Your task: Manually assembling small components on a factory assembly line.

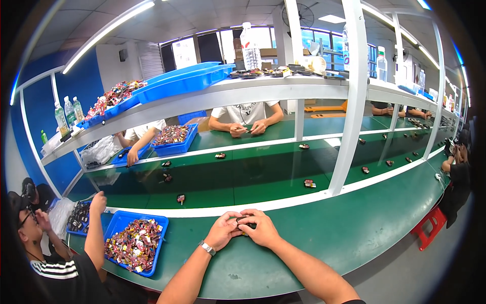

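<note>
Both my hands meet over the green worktop near the middle of the head view. My left hand (223,231) wears a metal-banded watch and has its fingers closed on a small black plastic piece (246,223). From the other side, my right hand (259,227) curls over the same piece, its fingers pressing on the top. A bit of yellow shows under the piece; the rest is hidden by my fingers. Left of my hands stands a blue tray (164,223) heaped with small red, yellow and white wrapped parts.
Beyond a white rail (202,212) runs a green conveyor belt (243,177) with scattered small black-and-red pieces (310,184). White posts (349,101) hold a shelf (283,90) with blue trays and bottles. Co-workers sit at left, opposite and far right, where a red stool (430,228) stands.
</note>
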A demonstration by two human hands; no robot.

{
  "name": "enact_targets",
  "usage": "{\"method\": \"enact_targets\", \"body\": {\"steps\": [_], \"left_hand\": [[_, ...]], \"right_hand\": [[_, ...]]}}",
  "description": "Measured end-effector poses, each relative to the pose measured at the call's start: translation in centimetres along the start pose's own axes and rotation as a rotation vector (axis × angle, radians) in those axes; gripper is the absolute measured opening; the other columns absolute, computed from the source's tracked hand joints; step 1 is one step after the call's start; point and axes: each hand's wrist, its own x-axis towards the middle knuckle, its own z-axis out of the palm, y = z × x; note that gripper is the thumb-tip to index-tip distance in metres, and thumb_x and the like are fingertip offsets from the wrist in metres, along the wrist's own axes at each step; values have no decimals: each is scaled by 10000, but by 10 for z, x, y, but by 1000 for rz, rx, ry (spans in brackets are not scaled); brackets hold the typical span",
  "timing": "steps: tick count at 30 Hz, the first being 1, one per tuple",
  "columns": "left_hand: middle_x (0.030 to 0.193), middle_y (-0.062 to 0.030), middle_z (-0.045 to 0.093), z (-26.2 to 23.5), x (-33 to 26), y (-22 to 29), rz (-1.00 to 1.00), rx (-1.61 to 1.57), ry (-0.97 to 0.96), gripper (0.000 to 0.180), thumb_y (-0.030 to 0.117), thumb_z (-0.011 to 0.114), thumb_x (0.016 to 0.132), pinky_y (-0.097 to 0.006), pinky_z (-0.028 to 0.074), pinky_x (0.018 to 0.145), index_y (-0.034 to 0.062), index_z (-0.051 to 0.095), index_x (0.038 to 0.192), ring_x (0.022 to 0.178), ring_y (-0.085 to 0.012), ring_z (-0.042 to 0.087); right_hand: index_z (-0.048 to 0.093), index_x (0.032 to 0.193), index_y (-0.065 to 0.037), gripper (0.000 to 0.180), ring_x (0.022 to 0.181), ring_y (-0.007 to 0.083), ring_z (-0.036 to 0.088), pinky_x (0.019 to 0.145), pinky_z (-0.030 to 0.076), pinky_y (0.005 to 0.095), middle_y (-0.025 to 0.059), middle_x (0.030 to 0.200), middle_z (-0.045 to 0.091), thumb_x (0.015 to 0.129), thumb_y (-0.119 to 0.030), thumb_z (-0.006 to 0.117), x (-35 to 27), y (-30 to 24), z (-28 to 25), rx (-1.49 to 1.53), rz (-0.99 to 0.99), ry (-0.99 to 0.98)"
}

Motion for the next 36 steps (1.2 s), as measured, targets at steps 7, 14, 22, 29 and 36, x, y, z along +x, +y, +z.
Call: {"method": "enact_targets", "body": {"steps": [7, 14, 22, 29, 36], "left_hand": [[1307, -144, 566, -4, 0, -1, 108, -100, -29, 244, 111, 599, 953, -402, 512, 976, 85, 479, 1164, 1158, -228, 594], [1318, -140, 562, -3, -1, 0, 100, -121, -59, 247, 107, 596, 954, -428, 486, 1007, 90, 475, 1170, 1170, -229, 583], [1324, -153, 559, 9, 0, -1, 125, -96, 11, 220, 78, 545, 977, -400, 499, 1005, 60, 470, 1183, 1149, -222, 597], [1310, -160, 570, 9, 0, -3, 152, -89, 35, 222, 65, 523, 985, -389, 513, 979, 46, 456, 1196, 1129, -224, 607], [1247, -146, 594, 1, 1, -6, 173, -60, 56, 228, 39, 478, 993, -380, 524, 961, 39, 447, 1219, 1105, -223, 613]], "right_hand": [[730, 964, -72, 171, 1161, 276, 533, 932, 493, 373, 82, 1241, 592, 799, -105, 700, -3, -21, 3, -81, -148, 112], [733, 933, -71, 153, 1124, 268, 552, 891, 519, 353, 90, 1201, 604, 781, -82, 722, -3, -17, 8, -110, -160, 173], [731, 923, -74, 152, 1185, 309, 526, 977, 467, 396, 104, 1291, 585, 771, -78, 723, -2, -15, 13, -14, -95, 222], [733, 964, -82, 180, 1238, 323, 493, 1011, 441, 408, 117, 1347, 551, 786, -92, 703, -2, -10, 10, -115, -149, 187], [721, 1021, -95, 207, 1245, 329, 480, 1037, 415, 421, 119, 1349, 532, 818, -119, 685, 0, -8, 10, -39, -69, 76]]}}
